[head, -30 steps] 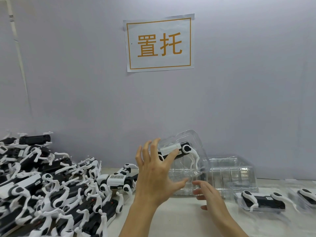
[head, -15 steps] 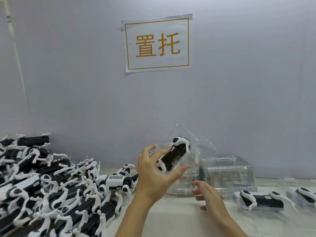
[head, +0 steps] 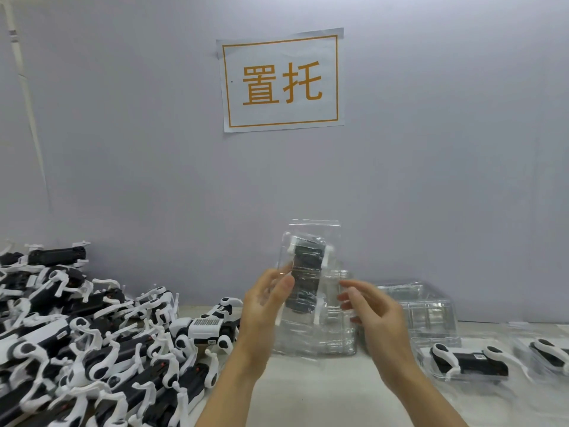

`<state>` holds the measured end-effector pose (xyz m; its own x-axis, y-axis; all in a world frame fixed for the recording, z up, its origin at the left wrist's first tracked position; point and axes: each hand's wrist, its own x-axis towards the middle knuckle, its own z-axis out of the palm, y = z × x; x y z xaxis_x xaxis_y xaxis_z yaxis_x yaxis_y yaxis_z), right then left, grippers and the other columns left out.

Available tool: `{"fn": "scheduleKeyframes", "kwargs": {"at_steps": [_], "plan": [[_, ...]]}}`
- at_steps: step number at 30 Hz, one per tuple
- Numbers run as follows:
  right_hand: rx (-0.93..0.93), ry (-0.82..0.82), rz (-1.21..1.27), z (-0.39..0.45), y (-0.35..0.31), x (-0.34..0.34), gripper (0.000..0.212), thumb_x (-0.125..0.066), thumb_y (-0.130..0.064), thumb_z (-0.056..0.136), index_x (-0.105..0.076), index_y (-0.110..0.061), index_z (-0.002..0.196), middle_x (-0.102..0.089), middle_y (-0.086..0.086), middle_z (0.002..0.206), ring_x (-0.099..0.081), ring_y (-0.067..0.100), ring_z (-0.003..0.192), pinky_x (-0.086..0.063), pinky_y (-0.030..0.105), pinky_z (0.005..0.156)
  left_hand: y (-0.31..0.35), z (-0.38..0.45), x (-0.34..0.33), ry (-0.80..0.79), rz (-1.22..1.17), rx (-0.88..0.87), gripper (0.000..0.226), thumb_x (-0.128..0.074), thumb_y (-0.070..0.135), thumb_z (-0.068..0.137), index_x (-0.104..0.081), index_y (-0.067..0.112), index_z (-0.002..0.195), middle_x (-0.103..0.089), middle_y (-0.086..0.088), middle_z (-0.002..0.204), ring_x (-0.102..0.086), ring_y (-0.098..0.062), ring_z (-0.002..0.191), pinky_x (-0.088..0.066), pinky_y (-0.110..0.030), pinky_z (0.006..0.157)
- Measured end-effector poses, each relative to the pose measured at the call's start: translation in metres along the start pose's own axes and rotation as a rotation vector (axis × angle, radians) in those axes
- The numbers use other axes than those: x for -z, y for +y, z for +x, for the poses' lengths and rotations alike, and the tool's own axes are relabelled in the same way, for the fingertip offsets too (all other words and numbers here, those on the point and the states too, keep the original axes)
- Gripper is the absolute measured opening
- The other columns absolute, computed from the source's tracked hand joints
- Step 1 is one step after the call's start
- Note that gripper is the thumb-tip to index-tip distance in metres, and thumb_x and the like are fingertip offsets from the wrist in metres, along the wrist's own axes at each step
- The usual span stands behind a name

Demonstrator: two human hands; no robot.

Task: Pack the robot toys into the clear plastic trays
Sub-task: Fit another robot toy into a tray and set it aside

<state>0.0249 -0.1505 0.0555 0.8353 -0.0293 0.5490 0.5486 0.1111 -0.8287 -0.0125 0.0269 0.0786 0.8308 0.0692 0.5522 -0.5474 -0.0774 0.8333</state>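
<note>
toy pile point(head: 92, 349): cut off by left and bottom edges | rightmost packed toy point(head: 551, 354): cut by right edge | held tray point(head: 311, 263): motion-blurred, toy details inside unclear | right hand point(head: 375, 318) fingers point(head: 354, 288): blurred, contact with tray cannot be told | tray stack point(head: 317, 340): partly hidden behind both hands

Upright clear tray point(head: 311, 241) enclosing black-white toy point(head: 306, 269)

A pale table point(head: 308, 396) fills the bottom of the frame. A heap of black-and-white robot toys point(head: 77, 349) covers its lower left, stacks of empty clear trays point(head: 428, 309) stand at centre right against the wall, and two packed trays point(head: 468, 363) lie flat at the lower right edge.
</note>
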Motion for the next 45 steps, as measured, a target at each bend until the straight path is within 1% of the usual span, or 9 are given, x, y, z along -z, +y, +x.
{"fn": "scheduleKeyframes", "kwargs": {"at_steps": [2, 7, 10, 13, 17, 24, 28, 34, 45], "plan": [[0.061, -0.057, -0.017, 0.0, -0.014, -0.006, 0.019, -0.064, -0.017, 0.094, -0.077, -0.032, 0.096, -0.076, -0.003, 0.088, -0.071, 0.009, 0.084, -0.053, 0.017, 0.071, 0.0, -0.002, -0.001, -0.037, -0.029, -0.001, 0.044, -0.055, 0.057, 0.092, -0.064, 0.031, 0.126, -0.065, 0.006, 0.131, -0.055, -0.008, 0.127, -0.035, -0.046, 0.109], [0.09, -0.103, -0.043, -0.003, -0.022, -0.011, 0.024, -0.07, -0.015, 0.091, -0.075, -0.038, 0.093, -0.077, -0.002, 0.088, -0.072, 0.016, 0.089, -0.056, 0.035, 0.081, 0.003, -0.005, -0.002, -0.081, -0.055, 0.019, 0.049, -0.055, 0.067, 0.088, -0.065, 0.035, 0.123, -0.066, 0.008, 0.129, -0.056, -0.002, 0.124, -0.037, -0.038, 0.1], [0.137, -0.089, -0.072, -0.003, -0.026, -0.013, 0.023, -0.071, -0.016, 0.09, -0.073, -0.039, 0.093, -0.076, -0.002, 0.083, -0.072, 0.016, 0.081, -0.057, 0.033, 0.07, 0.001, -0.006, 0.0, -0.078, -0.148, 0.087, 0.058, -0.057, 0.075, 0.079, -0.067, 0.036, 0.12, -0.064, 0.012, 0.13, -0.054, -0.002, 0.126, -0.039, -0.038, 0.101], [0.217, -0.046, -0.093, -0.002, -0.033, -0.016, 0.016, -0.072, -0.018, 0.089, -0.07, -0.034, 0.093, -0.071, -0.002, 0.074, -0.063, 0.021, 0.065, -0.05, 0.028, 0.056, -0.001, -0.009, 0.003, -0.038, -0.302, 0.19, 0.067, -0.059, 0.078, 0.075, -0.068, 0.031, 0.122, -0.065, 0.005, 0.131, -0.061, -0.013, 0.12, -0.046, -0.04, 0.1], [0.289, -0.071, -0.175, 0.0, -0.042, -0.019, 0.017, -0.075, -0.019, 0.087, -0.068, -0.032, 0.096, -0.068, -0.002, 0.073, -0.055, 0.01, 0.055, -0.045, 0.021, 0.053, 0.0, -0.006, 0.005, -0.007, -0.53, 0.377, 0.073, -0.066, 0.075, 0.066, -0.069, 0.028, 0.123, -0.066, -0.011, 0.129, -0.056, -0.045, 0.124, -0.05, -0.06, 0.097], [0.294, -0.196, -0.298, 0.0, -0.04, -0.02, 0.015, -0.077, -0.019, 0.086, -0.075, -0.031, 0.095, -0.071, -0.013, 0.082, -0.063, 0.012, 0.068, -0.047, 0.019, 0.058, -0.006, -0.005, 0.009, 0.141, -0.662, 0.345, 0.075, -0.069, 0.078, 0.065, -0.072, 0.026, 0.119, -0.068, -0.011, 0.125, -0.066, -0.035, 0.115, -0.058, -0.051, 0.084], [0.265, -0.294, -0.325, -0.001, -0.038, -0.022, 0.032, -0.082, -0.011, 0.08, -0.076, -0.032, 0.104, -0.07, -0.022, 0.103, -0.067, 0.012, 0.078, -0.052, 0.019, 0.063, -0.015, -0.001, 0.011, 0.281, -0.757, 0.339, 0.068, -0.071, 0.079, 0.057, -0.079, 0.027, 0.099, -0.074, -0.013, 0.106, -0.071, -0.039, 0.099, -0.057, -0.057, 0.081], [0.277, -0.277, -0.376, -0.002, -0.033, -0.027, 0.034, -0.08, -0.006, 0.08, -0.078, -0.033, 0.101, -0.068, -0.025, 0.108, -0.066, 0.011, 0.077, -0.051, 0.016, 0.064, -0.022, 0.001, 0.014, 0.306, -0.811, 0.322, 0.062, -0.072, 0.08, 0.057, -0.081, 0.026, 0.086, -0.075, -0.013, 0.092, -0.073, -0.038, 0.09, -0.056, -0.06, 0.082], [0.321, -0.253, -0.431, -0.001, -0.035, -0.023, 0.024, -0.081, -0.015, 0.081, -0.077, -0.035, 0.092, -0.067, -0.03, 0.105, -0.066, 0.009, 0.076, -0.051, 0.017, 0.061, -0.02, 0.0, 0.015, 0.262, -0.801, 0.356, 0.065, -0.072, 0.076, 0.063, -0.079, 0.024, 0.101, -0.074, -0.014, 0.104, -0.071, -0.042, 0.097, -0.055, -0.059, 0.084]]}}
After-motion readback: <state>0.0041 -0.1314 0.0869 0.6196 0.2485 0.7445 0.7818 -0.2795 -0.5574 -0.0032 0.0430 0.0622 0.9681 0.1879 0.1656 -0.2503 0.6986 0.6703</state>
